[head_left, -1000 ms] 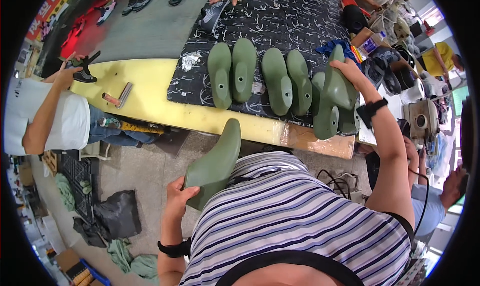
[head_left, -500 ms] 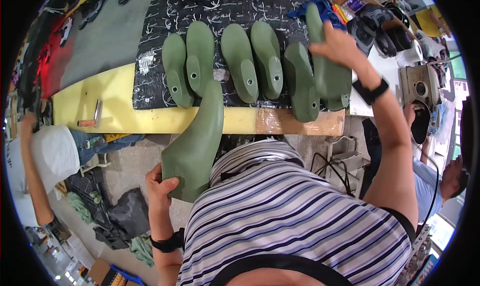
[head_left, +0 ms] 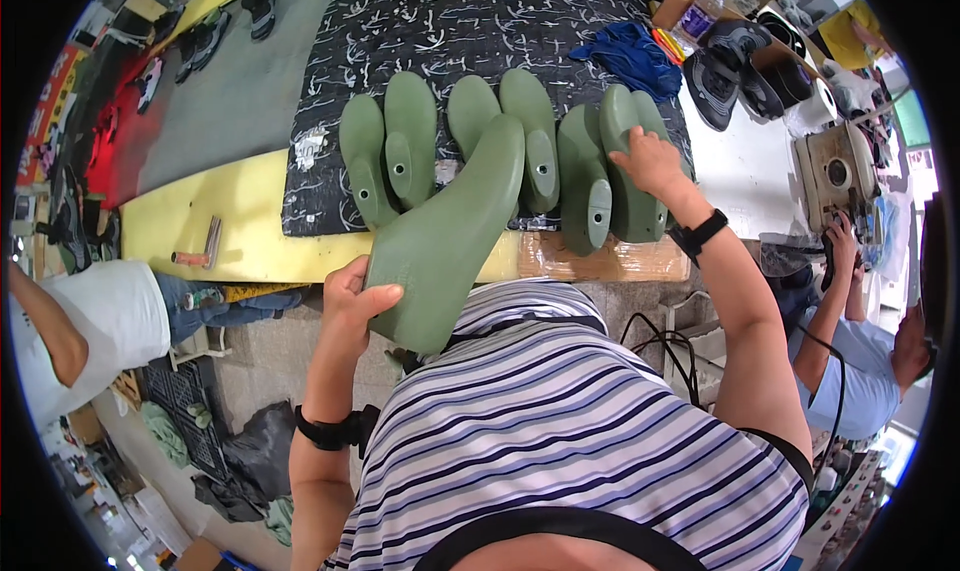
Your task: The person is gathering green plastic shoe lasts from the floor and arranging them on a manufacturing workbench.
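Note:
My left hand [head_left: 362, 306] grips a large green shoe last [head_left: 455, 226] by its thick heel end, thumb on the near face. Its toe points up and to the right, partly covering a pair of lasts behind it. With my right hand [head_left: 655, 163] I hold another green shoe last [head_left: 617, 116] at the right end of the row, fingers around its upper part. One more last [head_left: 652, 111] shows partly behind it. Beside these lies a shoe last [head_left: 584, 176] with a hole in its top. Farther left is a pair, a narrower last [head_left: 362, 146] and a wider last [head_left: 410, 121].
The lasts lie on a black patterned sheet [head_left: 440, 21] over a yellow-edged table [head_left: 250, 186]. A hammer [head_left: 205, 246] rests at left. Blue cloth [head_left: 635, 59], dark shoes [head_left: 722, 66] and a machine [head_left: 835, 171] are at right. People stand on both sides.
My left hand has raised its shoe last up and rightward, over the row's near edge. My right hand and its last have shifted slightly lower in the view.

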{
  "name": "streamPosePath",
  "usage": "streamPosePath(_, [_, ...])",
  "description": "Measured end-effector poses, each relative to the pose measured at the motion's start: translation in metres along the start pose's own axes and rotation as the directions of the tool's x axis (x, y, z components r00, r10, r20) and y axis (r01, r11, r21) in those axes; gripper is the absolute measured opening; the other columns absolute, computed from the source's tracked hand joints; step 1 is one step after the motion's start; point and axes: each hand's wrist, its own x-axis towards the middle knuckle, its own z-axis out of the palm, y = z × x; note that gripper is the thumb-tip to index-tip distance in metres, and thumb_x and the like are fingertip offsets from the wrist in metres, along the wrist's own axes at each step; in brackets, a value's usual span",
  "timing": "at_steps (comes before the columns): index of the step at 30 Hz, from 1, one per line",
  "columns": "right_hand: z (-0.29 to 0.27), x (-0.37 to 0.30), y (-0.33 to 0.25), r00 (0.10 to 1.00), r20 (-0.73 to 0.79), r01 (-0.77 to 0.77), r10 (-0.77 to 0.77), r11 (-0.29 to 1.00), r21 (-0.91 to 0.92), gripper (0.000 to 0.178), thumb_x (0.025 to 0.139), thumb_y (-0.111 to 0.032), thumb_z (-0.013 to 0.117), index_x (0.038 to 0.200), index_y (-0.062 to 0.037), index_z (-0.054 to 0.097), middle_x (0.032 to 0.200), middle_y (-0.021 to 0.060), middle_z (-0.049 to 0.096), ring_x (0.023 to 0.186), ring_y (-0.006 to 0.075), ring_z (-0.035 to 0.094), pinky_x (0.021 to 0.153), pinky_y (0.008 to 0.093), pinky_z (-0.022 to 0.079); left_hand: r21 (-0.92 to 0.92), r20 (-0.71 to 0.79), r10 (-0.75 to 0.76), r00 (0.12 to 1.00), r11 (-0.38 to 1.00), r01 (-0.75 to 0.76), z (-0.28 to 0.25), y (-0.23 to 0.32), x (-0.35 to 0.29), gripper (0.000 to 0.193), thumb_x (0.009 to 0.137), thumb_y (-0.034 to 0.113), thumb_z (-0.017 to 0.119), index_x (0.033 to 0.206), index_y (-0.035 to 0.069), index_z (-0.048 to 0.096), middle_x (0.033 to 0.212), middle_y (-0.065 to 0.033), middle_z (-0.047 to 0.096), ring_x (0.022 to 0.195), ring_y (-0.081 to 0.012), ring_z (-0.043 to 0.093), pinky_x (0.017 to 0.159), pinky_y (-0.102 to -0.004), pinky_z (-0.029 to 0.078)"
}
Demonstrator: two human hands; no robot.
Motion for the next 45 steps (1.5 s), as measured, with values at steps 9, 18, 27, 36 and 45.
streamPosePath(9, [-0.048, -0.050, -0.018, 0.986, -0.166, 0.138, 0.017, 0.478, 0.867, 0.061, 0.083, -0.043, 0.059, 0.116, 0.0057, 0.045, 0.102, 0.0212, 0.058, 0.090, 0.0298, 0.060, 0.080, 0.0387, 0.047, 0.210, 0.101, 0.183, 0.978, 0.957, -0.201, 0.089, 0.016, 0.066, 0.039, 0.070, 0.021, 0.071, 0.095, -0.007, 0.061, 0.085, -0.0110, 0.065, 0.072, -0.0148, 0.061, 0.067, -0.0265, 0.049])
streamPosePath(18, [-0.066, -0.066, 0.020, 0.971, 0.210, -0.073, 0.112, -0.700, 0.711, 0.053, 0.085, -0.041, 0.055, 0.120, -0.0022, 0.048, 0.109, 0.0120, 0.059, 0.098, 0.0244, 0.058, 0.089, 0.0392, 0.045, 0.373, 0.692, 0.435, 0.576, 0.468, -0.801, 0.212, 0.034, 0.093, 0.034, 0.073, 0.018, 0.067, 0.098, -0.003, 0.056, 0.089, -0.0167, 0.060, 0.081, -0.0352, 0.060, 0.069, -0.0381, 0.049])
streamPosePath(27, [0.041, -0.053, 0.197, 0.919, 0.369, -0.258, 0.140, -0.495, 0.830, 0.054, 0.087, -0.054, 0.047, 0.111, -0.0060, 0.056, 0.089, 0.0106, 0.063, 0.075, 0.0226, 0.063, 0.066, 0.0354, 0.054, 0.747, 0.195, 0.406, 0.893, 0.528, -0.404, 0.043, 0.001, 0.090, 0.023, 0.074, 0.009, 0.067, 0.093, -0.003, 0.060, 0.094, -0.0130, 0.061, 0.080, -0.0225, 0.059, 0.070, -0.0306, 0.046])
streamPosePath(36, [0.100, 0.000, 0.164, 0.919, 0.392, -0.387, -0.041, -0.287, 0.876, 0.066, 0.091, -0.053, 0.039, 0.131, -0.0012, 0.039, 0.123, 0.0123, 0.052, 0.105, 0.0246, 0.055, 0.090, 0.0359, 0.045, 0.869, -0.359, 0.593, 0.720, 0.495, 0.026, -0.023, -0.049, 0.118, 0.047, 0.073, 0.034, 0.070, 0.096, -0.005, 0.059, 0.109, -0.0219, 0.052, 0.098, -0.0349, 0.052, 0.083, -0.0390, 0.043])
streamPosePath(45, [0.104, 0.016, 0.155, 0.896, 0.442, -0.442, -0.055, -0.218, 0.870, 0.071, 0.089, -0.056, 0.039, 0.132, 0.0008, 0.036, 0.124, 0.0135, 0.051, 0.106, 0.0256, 0.054, 0.090, 0.0355, 0.045, 0.908, -0.418, 0.505, 0.755, 0.264, 0.326, -0.005, -0.039, 0.166, 0.050, 0.064, 0.037, 0.073, 0.085, -0.007, 0.063, 0.126, -0.0179, 0.041, 0.116, -0.0348, 0.038, 0.090, -0.0482, 0.034])
